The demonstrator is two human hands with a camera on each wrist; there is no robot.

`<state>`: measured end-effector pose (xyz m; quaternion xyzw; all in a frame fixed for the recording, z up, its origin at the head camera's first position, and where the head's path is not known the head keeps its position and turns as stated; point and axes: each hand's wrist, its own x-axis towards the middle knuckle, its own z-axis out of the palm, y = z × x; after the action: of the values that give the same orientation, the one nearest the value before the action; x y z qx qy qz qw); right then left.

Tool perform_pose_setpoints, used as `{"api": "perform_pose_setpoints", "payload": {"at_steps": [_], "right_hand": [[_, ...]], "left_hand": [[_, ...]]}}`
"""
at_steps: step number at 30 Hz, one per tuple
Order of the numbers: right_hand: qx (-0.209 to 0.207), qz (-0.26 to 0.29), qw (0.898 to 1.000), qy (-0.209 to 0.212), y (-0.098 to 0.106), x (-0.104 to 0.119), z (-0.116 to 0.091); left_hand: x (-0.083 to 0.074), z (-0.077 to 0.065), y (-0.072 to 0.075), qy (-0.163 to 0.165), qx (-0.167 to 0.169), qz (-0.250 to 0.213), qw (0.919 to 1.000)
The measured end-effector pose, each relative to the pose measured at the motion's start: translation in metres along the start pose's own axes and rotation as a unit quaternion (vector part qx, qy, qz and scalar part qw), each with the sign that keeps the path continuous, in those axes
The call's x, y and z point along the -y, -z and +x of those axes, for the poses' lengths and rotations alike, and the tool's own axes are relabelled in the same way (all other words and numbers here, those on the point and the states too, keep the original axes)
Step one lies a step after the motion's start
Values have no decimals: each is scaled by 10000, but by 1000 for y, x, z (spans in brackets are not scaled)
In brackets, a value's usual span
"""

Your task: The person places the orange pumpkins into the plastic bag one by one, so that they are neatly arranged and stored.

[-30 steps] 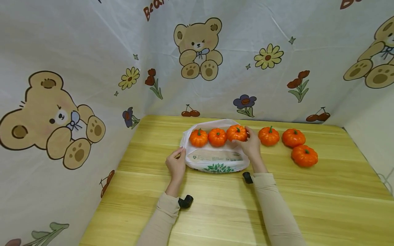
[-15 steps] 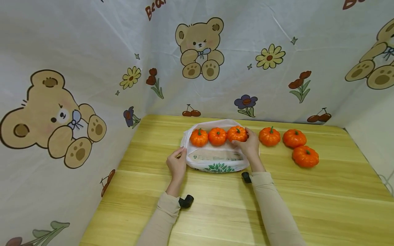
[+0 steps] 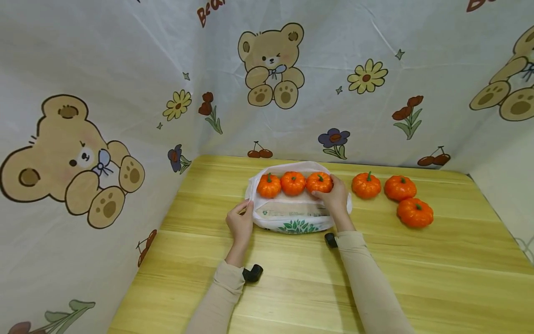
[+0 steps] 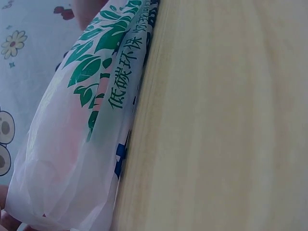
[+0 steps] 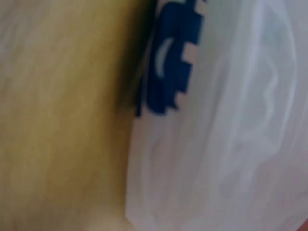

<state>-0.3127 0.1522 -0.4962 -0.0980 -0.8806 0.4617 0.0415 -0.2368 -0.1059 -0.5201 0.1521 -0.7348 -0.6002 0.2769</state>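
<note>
Bear-print curtain (image 3: 325,28) behind, wood table (image 3: 292,278) in front. Left hand (image 3: 240,226) pinches the bag (image 3: 267,224) at its left rim; right hand (image 3: 336,198) grips one pumpkin (image 3: 319,181) inside the mouth, right of two others (image 3: 289,183). Three loose pumpkins (image 3: 400,188) sit farther right on the table. Risk: if the left pinch slips, the bag could sag over the row; fingers snagging its right rim might drag it askew.

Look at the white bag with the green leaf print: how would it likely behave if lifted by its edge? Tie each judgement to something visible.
The white bag looks floppy: its thin, translucent plastic is creased. It would probably sag, as three orange pumpkins are inside. They might roll out, given their rounded sides and its open mouth.
</note>
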Motion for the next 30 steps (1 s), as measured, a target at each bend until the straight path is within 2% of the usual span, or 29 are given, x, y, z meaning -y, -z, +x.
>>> {"api": "perform_pose_setpoints", "payload": {"at_steps": [8,21,26,30], "right_hand": [[19,-294,9995,64,-2,0,2],[183,-361,9991,114,2,-1,-2],[281,-244,9993,22,8,-1,-7],[355,125,9993,-20,16,1,-13]], "left_hand": [[-1,0,1,47,-32,28,10000],[-5,-2,0,30,-27,-22,10000],[-5,-2,0,80,-19,-35,10000],[-3,-1,0,99,-15,30,9999]]}}
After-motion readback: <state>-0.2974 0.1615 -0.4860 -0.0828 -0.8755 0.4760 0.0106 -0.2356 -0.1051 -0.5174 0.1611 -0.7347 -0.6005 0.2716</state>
